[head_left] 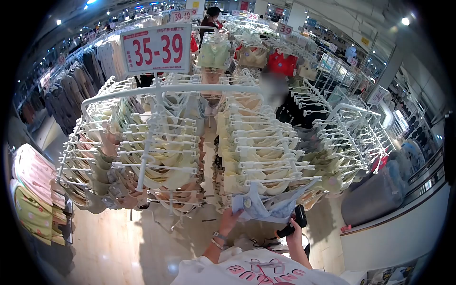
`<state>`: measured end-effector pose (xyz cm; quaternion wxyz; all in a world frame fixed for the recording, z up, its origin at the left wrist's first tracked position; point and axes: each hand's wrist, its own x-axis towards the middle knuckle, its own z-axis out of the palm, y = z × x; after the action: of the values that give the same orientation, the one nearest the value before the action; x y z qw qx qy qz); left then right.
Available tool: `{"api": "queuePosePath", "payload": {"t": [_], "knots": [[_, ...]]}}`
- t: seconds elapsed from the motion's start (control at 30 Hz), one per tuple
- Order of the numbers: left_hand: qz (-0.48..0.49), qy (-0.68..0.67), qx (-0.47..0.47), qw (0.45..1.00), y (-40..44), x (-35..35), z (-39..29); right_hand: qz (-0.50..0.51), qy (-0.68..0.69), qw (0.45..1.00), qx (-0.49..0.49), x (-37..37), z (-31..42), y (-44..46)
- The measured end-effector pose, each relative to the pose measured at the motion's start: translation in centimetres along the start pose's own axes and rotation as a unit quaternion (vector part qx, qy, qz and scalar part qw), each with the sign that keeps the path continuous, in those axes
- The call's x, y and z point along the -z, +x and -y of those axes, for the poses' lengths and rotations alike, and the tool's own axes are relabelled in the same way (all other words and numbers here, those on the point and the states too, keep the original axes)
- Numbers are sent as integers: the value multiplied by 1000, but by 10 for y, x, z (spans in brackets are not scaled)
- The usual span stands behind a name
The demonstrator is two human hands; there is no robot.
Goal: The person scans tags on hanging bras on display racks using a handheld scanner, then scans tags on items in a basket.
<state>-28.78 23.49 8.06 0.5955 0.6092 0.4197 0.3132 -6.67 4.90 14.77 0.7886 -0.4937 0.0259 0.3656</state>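
Note:
A light blue bra point(268, 208) hangs at the near end of the rack, on a white hanger. At its left edge, the fingers of my left hand point(230, 220) are closed on the fabric. My right hand point(294, 232) is wrapped round a black handheld scanner point(299, 216) with an orange part, close to the bra's right side. Behind the blue one, a row of cream bras point(261, 156) hangs on white hangers. Part of my right hand's grip is hidden by the scanner.
A white rack bar point(180, 88) carries a sign point(156, 49) reading 35-39. More bras point(161, 161) hang to the left, and folded pink clothing point(35, 166) stands at the far left. A grey cylinder-like bundle point(375, 199) rests at the right. Another person point(210, 19) is at the back.

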Motion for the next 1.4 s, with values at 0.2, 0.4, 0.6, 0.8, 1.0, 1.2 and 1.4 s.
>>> {"api": "queuePosePath", "payload": {"t": [0.2, 0.4, 0.6, 0.8, 1.0, 1.2, 1.4], "knots": [[-47, -23, -45, 998, 1, -8, 13, -8, -26, 999, 22, 16, -6, 6], [-28, 24, -41, 998, 0, 4, 15, -3, -43, 998, 48, 11, -5, -6], [-4, 50, -73, 996, -1, 2, 26, -27, -31, 998, 48, 13, -9, -14], [59, -38, -46, 996, -7, 7, -1, -64, -46, 996, 37, 2, -7, -36], [43, -96, -33, 994, -4, 11, -8, 28, -109, 993, 37, -10, -10, -65], [54, -19, -4, 998, -7, 30, -4, 61, -177, 982, -12, -19, -24, -83], [-20, -81, -12, 996, -15, 96, 37, 98, -259, 960, -33, -6, -56, -71]]}}
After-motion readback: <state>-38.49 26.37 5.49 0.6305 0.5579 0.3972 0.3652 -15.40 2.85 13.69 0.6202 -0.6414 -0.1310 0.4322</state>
